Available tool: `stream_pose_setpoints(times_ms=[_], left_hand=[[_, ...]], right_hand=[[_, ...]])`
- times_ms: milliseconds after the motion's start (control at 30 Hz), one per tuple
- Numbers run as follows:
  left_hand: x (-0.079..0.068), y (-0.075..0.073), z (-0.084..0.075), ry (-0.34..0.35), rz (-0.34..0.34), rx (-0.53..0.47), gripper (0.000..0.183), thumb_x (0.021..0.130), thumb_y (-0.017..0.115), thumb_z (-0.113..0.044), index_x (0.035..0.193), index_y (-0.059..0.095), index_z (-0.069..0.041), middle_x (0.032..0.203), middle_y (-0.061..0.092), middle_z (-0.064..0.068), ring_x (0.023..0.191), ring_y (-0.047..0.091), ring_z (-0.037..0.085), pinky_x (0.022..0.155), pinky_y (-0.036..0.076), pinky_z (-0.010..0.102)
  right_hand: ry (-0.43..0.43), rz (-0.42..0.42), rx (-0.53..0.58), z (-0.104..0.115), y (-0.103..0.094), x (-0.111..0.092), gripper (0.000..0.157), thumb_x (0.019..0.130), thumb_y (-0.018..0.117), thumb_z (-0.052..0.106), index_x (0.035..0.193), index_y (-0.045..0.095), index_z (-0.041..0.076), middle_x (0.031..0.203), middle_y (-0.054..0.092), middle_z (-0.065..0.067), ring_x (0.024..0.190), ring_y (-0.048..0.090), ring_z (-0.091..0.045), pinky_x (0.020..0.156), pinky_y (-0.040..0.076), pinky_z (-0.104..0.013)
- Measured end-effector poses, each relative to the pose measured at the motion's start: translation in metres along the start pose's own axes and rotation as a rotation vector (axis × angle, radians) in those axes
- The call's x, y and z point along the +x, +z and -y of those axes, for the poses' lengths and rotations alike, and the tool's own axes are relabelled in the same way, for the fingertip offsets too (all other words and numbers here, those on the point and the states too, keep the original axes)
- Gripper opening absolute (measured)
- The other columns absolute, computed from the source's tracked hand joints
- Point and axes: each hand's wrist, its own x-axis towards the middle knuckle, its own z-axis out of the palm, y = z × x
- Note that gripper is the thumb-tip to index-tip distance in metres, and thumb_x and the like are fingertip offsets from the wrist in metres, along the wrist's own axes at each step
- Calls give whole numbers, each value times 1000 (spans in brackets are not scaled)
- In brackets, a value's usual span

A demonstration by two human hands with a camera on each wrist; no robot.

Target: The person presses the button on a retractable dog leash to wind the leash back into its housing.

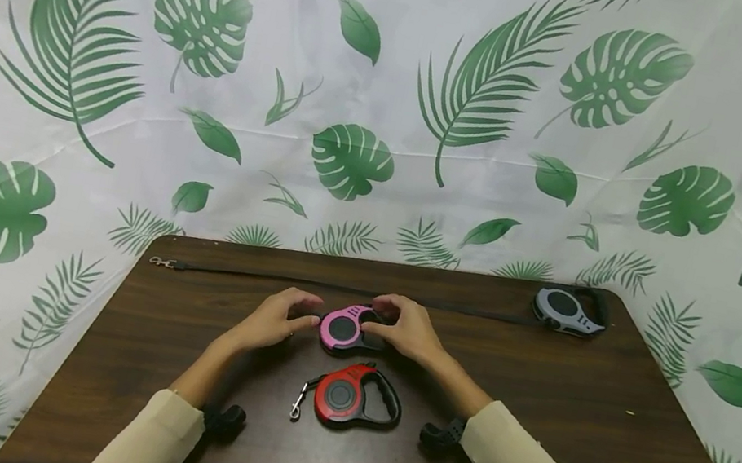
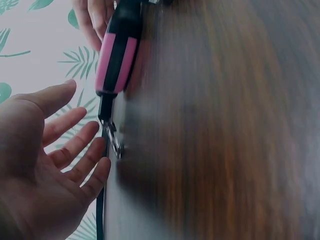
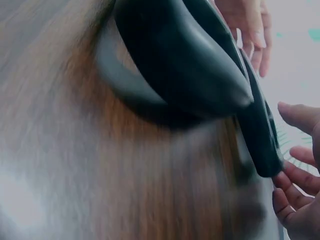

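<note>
A pink and black retractable dog leash (image 1: pixel 342 329) lies at mid-table between both hands. My left hand (image 1: pixel 273 320) is beside its left end, fingers spread; in the left wrist view those fingers are near its metal clip (image 2: pixel 114 141). At the other end, my right hand (image 1: pixel 407 329) reaches around the black handle (image 3: pixel 260 132), with fingertips right at the handle's end and the thumb held apart from it in the right wrist view. Nearer me lies a red and black retractable leash (image 1: pixel 339 395), its clip (image 1: pixel 296 409) pointing left.
A grey retractable leash (image 1: pixel 562 308) sits at the back right corner. Its black strap (image 1: pixel 244 273) stretches left along the far edge, ending in a metal clip (image 1: pixel 161 262). Behind the brown wooden table (image 1: pixel 530 425) hangs a leaf-print cloth (image 1: pixel 386 60).
</note>
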Motion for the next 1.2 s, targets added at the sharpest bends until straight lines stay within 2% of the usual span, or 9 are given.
stream_pose_setpoints(times_ms=[233, 533, 733, 900, 1200], left_hand=[[-10, -15, 10, 28, -35, 34, 42, 101, 73, -13, 139, 64, 5, 131, 66, 22, 124, 64, 41, 103, 50, 59], [-26, -43, 36, 43, -136, 118, 40, 99, 74, -9, 135, 65, 6, 127, 67, 22, 118, 65, 42, 95, 51, 59], [-40, -60, 53, 25, -175, 171, 41, 98, 75, -6, 136, 65, 6, 128, 67, 23, 119, 64, 42, 98, 50, 60], [-52, -74, 66, 29, -182, 225, 41, 98, 75, -5, 137, 64, 6, 131, 65, 25, 126, 60, 46, 106, 46, 63], [-69, -105, 80, 5, -225, 302, 44, 96, 76, -3, 136, 62, 8, 135, 60, 31, 129, 55, 51, 107, 42, 66]], right_hand=[[3, 31, 1, -5, -24, -9, 59, 89, 88, 32, 137, 68, 5, 128, 73, -11, 119, 68, -30, 101, 53, -51], [-30, 8, -33, -26, -59, -19, 62, 89, 88, 35, 138, 68, 4, 133, 70, -11, 122, 66, -32, 103, 52, -54], [-47, 3, -65, -39, -84, -27, 63, 89, 88, 36, 139, 67, 4, 134, 69, -13, 124, 64, -35, 103, 51, -56], [-93, 3, -154, -54, -108, -36, 62, 89, 89, 33, 137, 67, 3, 133, 67, -14, 123, 64, -37, 103, 51, -58], [-139, 28, -314, -92, -153, -55, 58, 89, 88, 31, 133, 69, -1, 130, 68, -18, 120, 64, -41, 100, 51, -61]])
